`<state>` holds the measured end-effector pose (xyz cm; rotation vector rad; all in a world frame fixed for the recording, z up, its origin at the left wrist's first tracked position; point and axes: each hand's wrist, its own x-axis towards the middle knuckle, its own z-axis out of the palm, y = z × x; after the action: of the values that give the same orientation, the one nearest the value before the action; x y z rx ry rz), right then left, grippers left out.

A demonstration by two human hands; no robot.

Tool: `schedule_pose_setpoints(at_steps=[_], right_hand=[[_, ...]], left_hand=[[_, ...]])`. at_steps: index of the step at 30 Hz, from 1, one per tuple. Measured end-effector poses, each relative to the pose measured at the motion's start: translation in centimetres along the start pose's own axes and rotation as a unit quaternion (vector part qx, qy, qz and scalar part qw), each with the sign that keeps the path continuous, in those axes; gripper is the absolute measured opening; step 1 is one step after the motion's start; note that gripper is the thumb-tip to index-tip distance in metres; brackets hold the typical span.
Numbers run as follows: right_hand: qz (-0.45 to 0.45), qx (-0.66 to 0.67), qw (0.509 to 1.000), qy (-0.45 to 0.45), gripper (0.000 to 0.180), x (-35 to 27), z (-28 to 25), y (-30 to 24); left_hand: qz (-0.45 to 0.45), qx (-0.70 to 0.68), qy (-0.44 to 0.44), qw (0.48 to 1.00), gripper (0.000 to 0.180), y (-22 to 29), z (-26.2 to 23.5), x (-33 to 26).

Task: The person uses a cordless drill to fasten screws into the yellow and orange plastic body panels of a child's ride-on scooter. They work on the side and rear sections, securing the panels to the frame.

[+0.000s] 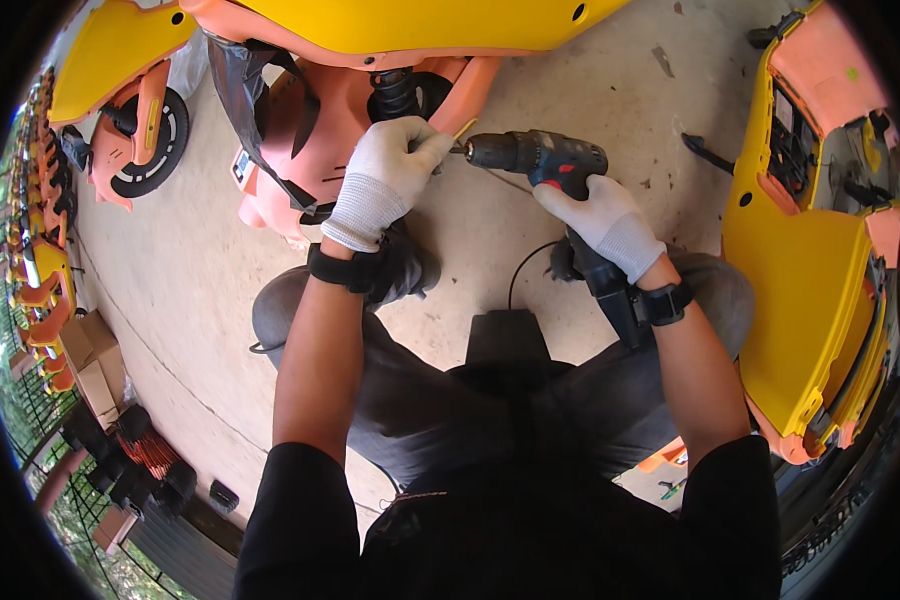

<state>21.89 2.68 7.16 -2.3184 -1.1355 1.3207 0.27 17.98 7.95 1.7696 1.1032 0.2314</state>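
My right hand, in a white knit glove, is wrapped round the grip of a dark cordless drill. The drill points left, its battery end hanging near my right wrist. At the tip of its bit is my left hand, gloved too, with thumb and fingers pinched together. Whatever lies between those fingertips is too small to make out. Just beyond the left hand stands a scooter with a yellow body panel and salmon-pink lower parts. A dark coil spring shows under the panel.
Black plastic sheeting hangs off the scooter at left. A wheel on another yellow-and-pink scooter stands farther left. At right is a large yellow-and-pink scooter body. Cardboard boxes and reddish coils sit at lower left.
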Motion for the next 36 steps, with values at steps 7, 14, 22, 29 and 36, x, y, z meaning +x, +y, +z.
schedule_pose_setpoints(at_steps=[7,14,22,29,36], right_hand=[[0.005,0.012,1.000,-0.004,0.071,0.2,0.3,0.1],[0.000,0.074,0.997,-0.014,0.075,1.3,1.4,1.8],[0.018,0.094,0.995,-0.031,0.077,1.9,1.4,1.9],[0.004,0.108,0.994,-0.035,0.074,1.6,1.2,1.4],[0.000,0.120,0.992,-0.035,0.053,1.8,1.2,1.6]], left_hand=[[0.020,0.026,0.019,0.999,0.025,0.0,0.1,-0.1],[-0.013,-0.069,0.022,0.997,0.028,0.7,-0.1,-0.1],[-0.057,-0.160,0.016,0.985,0.039,0.7,-0.4,0.3],[-0.064,-0.242,0.021,0.968,0.050,1.0,-0.6,0.3],[-0.072,-0.249,0.022,0.965,0.051,1.3,-0.7,0.1]])
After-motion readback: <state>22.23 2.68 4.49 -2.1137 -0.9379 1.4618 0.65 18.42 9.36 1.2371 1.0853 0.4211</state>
